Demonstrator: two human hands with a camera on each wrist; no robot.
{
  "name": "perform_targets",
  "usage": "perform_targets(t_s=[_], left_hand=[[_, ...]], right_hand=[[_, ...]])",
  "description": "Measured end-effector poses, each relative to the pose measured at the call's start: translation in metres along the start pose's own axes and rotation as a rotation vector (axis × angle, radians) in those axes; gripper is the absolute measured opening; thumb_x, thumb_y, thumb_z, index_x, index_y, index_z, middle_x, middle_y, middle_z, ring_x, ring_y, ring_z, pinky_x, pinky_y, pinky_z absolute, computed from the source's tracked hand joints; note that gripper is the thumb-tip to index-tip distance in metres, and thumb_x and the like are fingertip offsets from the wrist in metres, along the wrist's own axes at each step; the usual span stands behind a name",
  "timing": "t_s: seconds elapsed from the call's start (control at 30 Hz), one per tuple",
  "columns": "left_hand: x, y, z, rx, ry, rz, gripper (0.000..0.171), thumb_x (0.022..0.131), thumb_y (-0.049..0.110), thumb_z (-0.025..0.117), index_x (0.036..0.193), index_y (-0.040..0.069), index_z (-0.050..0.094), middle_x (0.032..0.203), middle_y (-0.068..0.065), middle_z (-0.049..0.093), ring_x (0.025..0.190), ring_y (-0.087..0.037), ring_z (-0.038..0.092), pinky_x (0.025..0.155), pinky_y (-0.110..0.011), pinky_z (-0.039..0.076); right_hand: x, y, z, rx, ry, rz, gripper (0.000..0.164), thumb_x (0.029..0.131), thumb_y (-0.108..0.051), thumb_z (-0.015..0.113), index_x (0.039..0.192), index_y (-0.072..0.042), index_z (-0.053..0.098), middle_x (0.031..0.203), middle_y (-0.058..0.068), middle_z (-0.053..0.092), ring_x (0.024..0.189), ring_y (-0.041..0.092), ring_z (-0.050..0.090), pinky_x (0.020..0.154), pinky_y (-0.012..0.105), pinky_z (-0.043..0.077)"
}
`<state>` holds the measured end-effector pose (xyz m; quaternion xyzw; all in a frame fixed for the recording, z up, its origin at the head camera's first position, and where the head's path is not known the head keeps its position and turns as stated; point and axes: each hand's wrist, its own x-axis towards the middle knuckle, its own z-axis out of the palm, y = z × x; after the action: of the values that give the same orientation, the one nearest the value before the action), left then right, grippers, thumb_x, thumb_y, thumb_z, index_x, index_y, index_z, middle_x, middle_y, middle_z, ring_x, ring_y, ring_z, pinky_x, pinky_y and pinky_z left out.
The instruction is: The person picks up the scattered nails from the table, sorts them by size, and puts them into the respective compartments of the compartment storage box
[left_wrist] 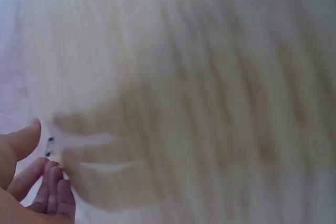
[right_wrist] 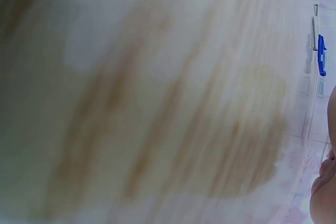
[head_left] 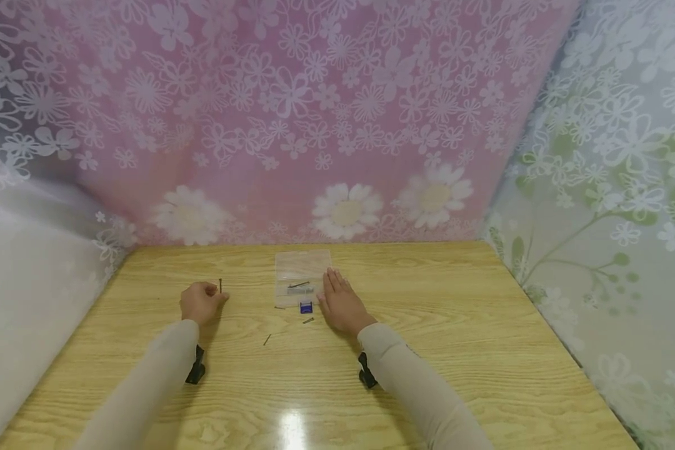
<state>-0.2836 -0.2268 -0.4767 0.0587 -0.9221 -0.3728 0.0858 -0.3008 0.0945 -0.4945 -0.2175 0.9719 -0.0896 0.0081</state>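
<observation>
My left hand point(head_left: 201, 302) is at the left of the table, beside a thin dark screw or nail point(head_left: 220, 285). In the left wrist view the thumb and fingertips stand apart, with the small dark piece point(left_wrist: 50, 146) between them. My right hand point(head_left: 344, 307) lies flat with straight fingers, its fingertips at the right edge of a clear plastic case point(head_left: 302, 265). The case's lid is folded back, and several dark slender pieces point(head_left: 299, 285) lie inside. A blue clip point(head_left: 306, 307) sits at the case's front edge; the right wrist view also shows this blue clip point(right_wrist: 321, 55).
In front of the case, loose slender pieces lie on the wood-grain table point(head_left: 427, 294): one piece point(head_left: 308, 320) below the blue clip, another point(head_left: 267, 339) nearer to me. A pink flowered curtain point(head_left: 292, 125) hangs behind the table, with pale flowered cloth point(head_left: 613, 187) along the right.
</observation>
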Motion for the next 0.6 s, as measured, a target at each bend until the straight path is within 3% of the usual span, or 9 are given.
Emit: perform_targets(t_s=[0.1, 0.3, 0.6], left_hand=[[0.0016, -0.0022, 0.0013, -0.015, 0.023, -0.059, 0.03, 0.09, 0.014, 0.067, 0.108, -0.011, 0.066, 0.104, -0.027, 0.066, 0.095, -0.041, 0.061, 0.082, -0.052, 0.049], [0.0035, -0.0025, 0.0032, -0.017, 0.067, -0.067, 0.02, 0.091, 0.011, 0.065, 0.098, -0.007, 0.071, 0.094, -0.023, 0.069, 0.09, -0.04, 0.062, 0.081, -0.053, 0.047], [0.0015, -0.0032, 0.0024, -0.005, 0.065, -0.064, 0.018, 0.092, 0.007, 0.063, 0.094, -0.008, 0.071, 0.089, -0.023, 0.069, 0.084, -0.039, 0.063, 0.076, -0.052, 0.049]], right_hand=[[0.0007, 0.0001, 0.0005, 0.007, -0.007, -0.007, 0.06, 0.106, -0.037, 0.02, 0.153, 0.0, 0.01, 0.16, 0.016, 0.005, 0.147, 0.028, 0.003, 0.118, 0.042, 0.009], [0.0011, 0.002, 0.0002, -0.013, 0.029, -0.019, 0.06, 0.106, -0.037, 0.022, 0.152, 0.002, 0.013, 0.159, 0.017, 0.008, 0.147, 0.029, 0.006, 0.118, 0.042, 0.011], [0.0007, 0.0019, 0.001, -0.006, 0.012, -0.015, 0.06, 0.106, -0.037, 0.021, 0.152, 0.001, 0.012, 0.159, 0.017, 0.007, 0.147, 0.029, 0.005, 0.118, 0.043, 0.01]])
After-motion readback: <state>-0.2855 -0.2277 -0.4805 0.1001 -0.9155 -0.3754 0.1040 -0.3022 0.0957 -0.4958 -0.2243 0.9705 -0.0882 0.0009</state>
